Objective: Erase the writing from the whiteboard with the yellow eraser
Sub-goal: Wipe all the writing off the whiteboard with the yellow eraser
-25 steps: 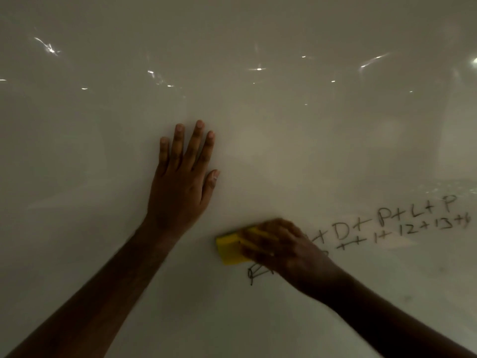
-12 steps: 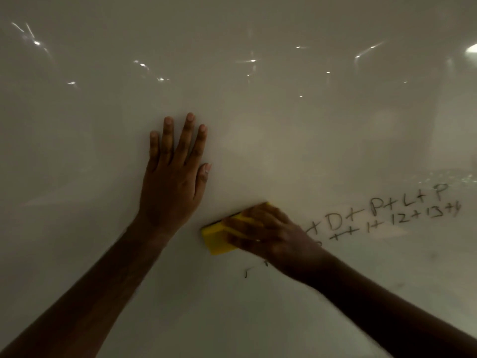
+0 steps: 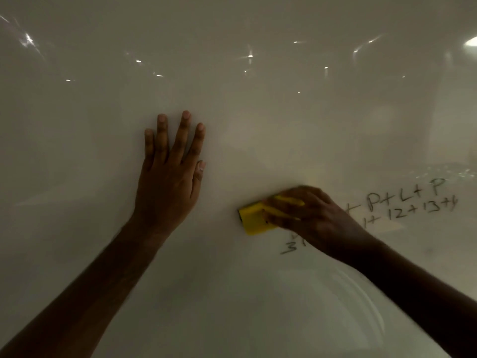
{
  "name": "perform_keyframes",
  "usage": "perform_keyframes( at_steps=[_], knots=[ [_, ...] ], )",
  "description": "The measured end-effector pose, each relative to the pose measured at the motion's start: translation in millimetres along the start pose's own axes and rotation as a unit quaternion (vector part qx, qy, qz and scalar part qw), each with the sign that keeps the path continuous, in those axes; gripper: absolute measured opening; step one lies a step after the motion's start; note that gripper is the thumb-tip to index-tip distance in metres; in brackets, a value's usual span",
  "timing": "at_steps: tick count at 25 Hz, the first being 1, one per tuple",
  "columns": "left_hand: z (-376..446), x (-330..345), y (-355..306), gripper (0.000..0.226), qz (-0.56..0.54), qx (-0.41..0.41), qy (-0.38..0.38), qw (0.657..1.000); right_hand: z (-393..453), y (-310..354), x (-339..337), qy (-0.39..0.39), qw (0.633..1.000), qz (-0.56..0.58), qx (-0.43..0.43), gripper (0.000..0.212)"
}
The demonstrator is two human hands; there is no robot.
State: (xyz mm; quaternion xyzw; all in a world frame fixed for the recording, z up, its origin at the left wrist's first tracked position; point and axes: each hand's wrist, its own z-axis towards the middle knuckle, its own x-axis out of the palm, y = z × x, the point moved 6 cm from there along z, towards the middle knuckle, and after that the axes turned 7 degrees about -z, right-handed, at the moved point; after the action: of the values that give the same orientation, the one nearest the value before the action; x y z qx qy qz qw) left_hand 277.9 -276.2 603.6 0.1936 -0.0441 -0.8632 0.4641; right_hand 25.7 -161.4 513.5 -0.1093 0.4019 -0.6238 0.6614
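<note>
The whiteboard (image 3: 258, 125) fills the whole view, dim and glossy. My right hand (image 3: 309, 215) presses the yellow eraser (image 3: 251, 218) flat on the board, fingers over its top; only the eraser's left end shows. Black writing (image 3: 405, 202) in two rows runs to the right of that hand, with letters and plus signs above numbers. A few more dark strokes (image 3: 290, 248) sit just below the eraser. My left hand (image 3: 170, 174) lies flat on the board to the left, fingers spread and pointing up, holding nothing.
Small light reflections (image 3: 249, 56) dot the upper board. Faint curved wipe streaks (image 3: 361, 301) show on the lower right. No board edge or tray is in view.
My right hand has slid the eraser to the right across the board; the "D" and marks left of it are now gone or covered. The left hand stays pressed flat.
</note>
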Motion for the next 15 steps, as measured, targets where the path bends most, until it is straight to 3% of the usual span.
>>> perform_keyframes(
  at_steps=[3, 7, 11, 15],
  knots=[
    [-1.2, 1.3, -4.7, 0.064, -0.001, 0.007, 0.007, 1.000, 12.0, 11.0, 6.7, -0.025, 0.997, 0.034, 0.071, 0.048],
    [-3.6, 3.6, -12.7, 0.064, 0.004, 0.019, 0.016, 1.000, -38.0, 49.5, 30.6, 0.022, 0.998, 0.041, -0.048, 0.043],
    [-11.2, 8.4, -24.4, 0.066, -0.004, 0.025, 0.030, 0.999, -66.3, 27.8, 20.6, 0.058, 0.992, 0.003, -0.110, 0.048],
    [-19.4, 19.8, -48.8, 0.066, -0.001, 0.062, 0.035, 0.997, -31.0, -39.1, -15.3, -0.009, 1.000, -0.005, 0.029, 0.039]
  ],
)
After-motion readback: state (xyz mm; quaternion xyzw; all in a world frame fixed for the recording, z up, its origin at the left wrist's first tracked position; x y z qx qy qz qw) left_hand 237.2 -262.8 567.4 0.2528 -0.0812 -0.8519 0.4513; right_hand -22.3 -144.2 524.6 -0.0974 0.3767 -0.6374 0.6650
